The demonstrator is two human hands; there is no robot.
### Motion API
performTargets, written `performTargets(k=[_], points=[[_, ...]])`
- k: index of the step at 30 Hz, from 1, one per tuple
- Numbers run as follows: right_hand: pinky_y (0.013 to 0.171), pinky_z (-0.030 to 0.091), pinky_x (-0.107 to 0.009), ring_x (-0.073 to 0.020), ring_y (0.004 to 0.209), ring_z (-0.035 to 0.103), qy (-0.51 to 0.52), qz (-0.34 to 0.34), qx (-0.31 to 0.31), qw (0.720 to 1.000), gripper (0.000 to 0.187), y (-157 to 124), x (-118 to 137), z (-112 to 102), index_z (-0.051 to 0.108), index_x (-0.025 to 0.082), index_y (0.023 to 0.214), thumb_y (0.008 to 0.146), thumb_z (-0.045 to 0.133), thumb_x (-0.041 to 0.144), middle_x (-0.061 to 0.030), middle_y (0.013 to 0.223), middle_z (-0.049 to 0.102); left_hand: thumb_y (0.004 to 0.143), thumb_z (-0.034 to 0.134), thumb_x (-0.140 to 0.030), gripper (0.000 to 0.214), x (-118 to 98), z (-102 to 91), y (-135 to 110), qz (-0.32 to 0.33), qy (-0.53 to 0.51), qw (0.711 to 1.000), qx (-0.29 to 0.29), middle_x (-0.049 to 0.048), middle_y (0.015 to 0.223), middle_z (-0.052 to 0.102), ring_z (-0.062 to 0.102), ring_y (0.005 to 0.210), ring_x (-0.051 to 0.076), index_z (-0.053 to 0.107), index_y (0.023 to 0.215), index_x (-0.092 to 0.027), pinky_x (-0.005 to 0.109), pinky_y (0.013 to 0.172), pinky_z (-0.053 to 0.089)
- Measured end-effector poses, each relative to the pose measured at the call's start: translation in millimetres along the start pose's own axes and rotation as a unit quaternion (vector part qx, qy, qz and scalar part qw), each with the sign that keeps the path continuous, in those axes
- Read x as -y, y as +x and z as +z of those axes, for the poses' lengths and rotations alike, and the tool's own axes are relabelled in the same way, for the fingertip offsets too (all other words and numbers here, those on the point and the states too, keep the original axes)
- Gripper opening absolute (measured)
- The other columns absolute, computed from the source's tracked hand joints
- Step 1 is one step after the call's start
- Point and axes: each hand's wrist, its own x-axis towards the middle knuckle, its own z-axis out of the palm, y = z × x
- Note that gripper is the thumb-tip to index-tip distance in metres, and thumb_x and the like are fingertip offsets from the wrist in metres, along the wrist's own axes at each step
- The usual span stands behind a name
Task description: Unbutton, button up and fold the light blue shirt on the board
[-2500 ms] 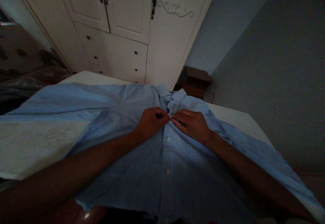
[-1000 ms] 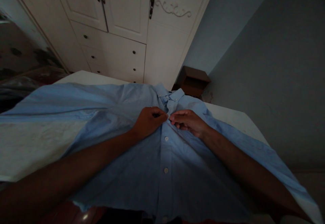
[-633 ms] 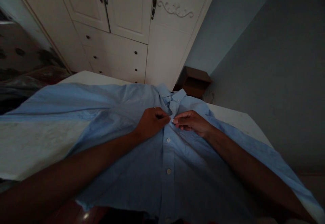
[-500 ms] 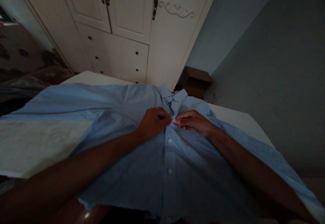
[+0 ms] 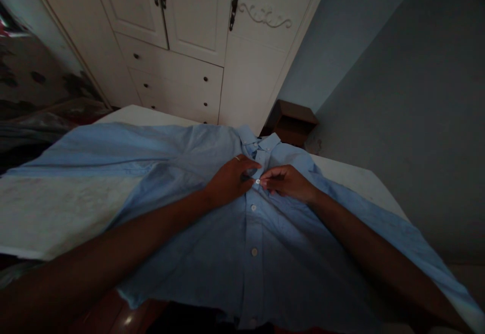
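Note:
A light blue button-up shirt (image 5: pixel 212 243) lies spread front up, its collar at the far side and its sleeves stretched out to both sides. At the upper chest, a small white button (image 5: pixel 258 181) shows on the placket between my hands. My left hand (image 5: pixel 233 180), with a ring on one finger, is beside it; thumb and forefinger are apart, the thumb tip close to the button. From the other side, my right hand (image 5: pixel 290 182) pinches the placket at the button's edge. Lower on the placket, more white buttons (image 5: pixel 253 207) lie in line.
The shirt rests on a white table (image 5: pixel 76 212). Behind it stands a cream wardrobe (image 5: pixel 250 86) with drawers and dark handles. A brown wooden cabinet (image 5: pixel 293 116) is in the corner by the grey wall (image 5: pixel 409 96). Dark cloth and plastic (image 5: pixel 30 132) lie at the left.
My left forefinger has lifted away from the thumb, and the button between my hands now shows plainly. My right hand has stayed at nearly the same spot, still pinching.

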Motion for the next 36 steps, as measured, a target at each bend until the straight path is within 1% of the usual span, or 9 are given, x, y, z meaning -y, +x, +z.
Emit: performTargets(k=[4,7,10,16,21,25,30,33,36], points=[[0.052,0.045,-0.022,-0.0085,0.053,0.056,-0.083,-0.055,-0.025,0.995,0.02,-5,3,1,0.07,0.016,0.076,0.077,0.068,0.036,-0.0007,0.069,0.067,0.082,0.06,-0.019,0.025,1,-1.2,-1,0.039,0.082,0.996,0.026,0.0084,0.111,0.065,0.061,0.104,0.02,0.071,0.104,-0.021,0.036,0.095,0.049],[0.055,0.046,-0.023,-0.0097,0.053,0.056,-0.151,-0.087,-0.069,0.982,0.019,-10,7,1,0.071,0.018,0.079,0.082,0.063,0.034,0.0,0.067,0.067,0.086,0.057,-0.023,0.025,0,-3.8,0,0.046,0.127,0.99,0.04,0.0095,0.111,0.067,0.061,0.104,0.021,0.071,0.106,-0.02,0.037,0.096,0.049],[0.058,0.047,-0.024,-0.0113,0.059,0.06,-0.201,-0.127,-0.094,0.967,0.018,-11,9,3,0.072,0.019,0.082,0.085,0.061,0.033,-0.0004,0.071,0.069,0.089,0.051,-0.02,0.026,-2,-7.6,1,0.065,0.152,0.985,0.055,0.0095,0.108,0.068,0.061,0.104,0.021,0.072,0.105,-0.019,0.037,0.096,0.049],[0.073,0.049,-0.027,-0.0152,0.076,0.066,-0.278,-0.212,-0.106,0.931,0.016,-5,1,20,0.073,0.021,0.085,0.089,0.059,0.028,-0.0029,0.083,0.073,0.087,0.055,-0.019,0.021,4,-11.7,3,0.08,0.174,0.979,0.077,0.0079,0.104,0.069,0.061,0.103,0.021,0.075,0.095,-0.02,0.037,0.096,0.048],[0.08,0.048,-0.032,-0.0184,0.083,0.064,-0.293,-0.226,-0.108,0.923,0.019,-3,-3,23,0.074,0.025,0.089,0.091,0.058,0.035,-0.0043,0.088,0.071,0.087,0.055,-0.02,0.021,8,-11.8,5,0.055,0.152,0.985,0.067,0.008,0.102,0.069,0.061,0.101,0.021,0.074,0.096,-0.02,0.037,0.096,0.048],[0.084,0.048,-0.035,-0.0206,0.086,0.062,-0.291,-0.214,-0.13,0.923,0.024,-1,-2,10,0.074,0.025,0.092,0.093,0.054,0.038,-0.0058,0.089,0.069,0.091,0.047,-0.02,0.026,11,-12.8,7,0.056,0.145,0.987,0.041,0.0083,0.103,0.069,0.06,0.103,0.02,0.071,0.1,-0.019,0.037,0.097,0.047],[0.088,0.048,-0.042,-0.0247,0.093,0.06,-0.323,-0.205,-0.194,0.903,0.032,3,-13,-18,0.066,0.02,0.111,0.09,0.052,0.039,-0.0112,0.104,0.065,0.09,0.044,-0.021,0.033,21,-24.2,13,0.033,0.207,0.978,-0.001,0.0131,0.117,0.064,0.057,0.111,0.023,0.066,0.114,-0.015,0.04,0.1,0.044],[0.097,0.044,-0.047,-0.0284,0.106,0.057,-0.373,-0.193,-0.209,0.883,0.037,-8,-21,-39,0.061,0.018,0.119,0.091,0.048,0.038,-0.0139,0.117,0.061,0.09,0.045,-0.025,0.038,29,-47.1,16,0.01,0.278,0.961,0.004,0.0152,0.127,0.059,0.053,0.119,0.026,0.061,0.122,-0.013,0.041,0.104,0.041],[0.105,0.038,-0.049,-0.0295,0.118,0.053,-0.429,-0.167,-0.234,0.856,0.04,-32,-27,-66,0.059,0.017,0.123,0.092,0.043,0.037,-0.015,0.124,0.058,0.092,0.043,-0.03,0.043,40,-84.5,13,-0.038,0.356,0.933,-0.016,0.0169,0.132,0.056,0.049,0.123,0.028,0.056,0.128,-0.01,0.041,0.106,0.037]])
